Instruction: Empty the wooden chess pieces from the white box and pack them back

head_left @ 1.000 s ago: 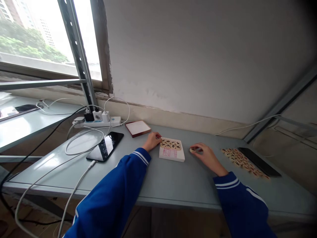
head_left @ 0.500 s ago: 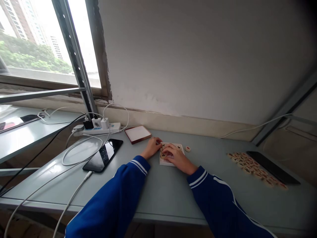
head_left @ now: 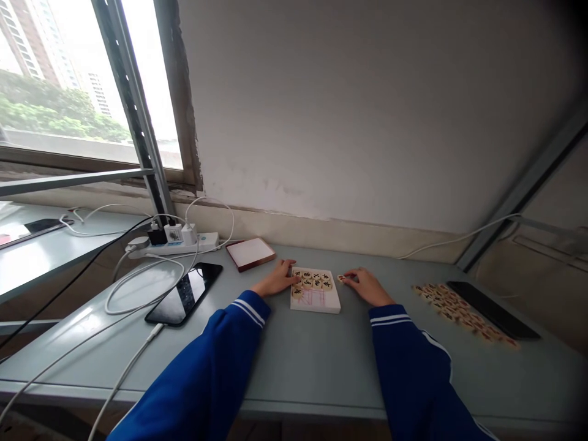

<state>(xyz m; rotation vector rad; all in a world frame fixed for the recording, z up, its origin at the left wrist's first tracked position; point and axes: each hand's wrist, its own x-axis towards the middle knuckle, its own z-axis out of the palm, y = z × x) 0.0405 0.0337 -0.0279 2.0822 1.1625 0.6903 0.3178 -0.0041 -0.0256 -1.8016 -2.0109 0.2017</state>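
A white box (head_left: 316, 307) lies at the middle of the desk, with several round wooden pieces (head_left: 316, 283) in rows in its upper part and one lower at the left. Pink lines show on its bare bottom. My left hand (head_left: 277, 278) rests at the box's left edge, thumb and fingers apart, holding nothing. Right of the box, my right hand (head_left: 366, 285) has its thumb and fingers closed on a single round piece (head_left: 341, 278) on the desk.
A reddish-brown box lid (head_left: 250, 253) lies behind my left hand. Farther left are a phone (head_left: 184, 294), looped white cables and a power strip (head_left: 206, 241). Many loose pieces (head_left: 459, 311) lie at the right beside a black flat object (head_left: 493, 309).
My right hand has left the box and moved right to the single piece, taking hold of it. More pieces in the box now show. The view has shifted slightly.
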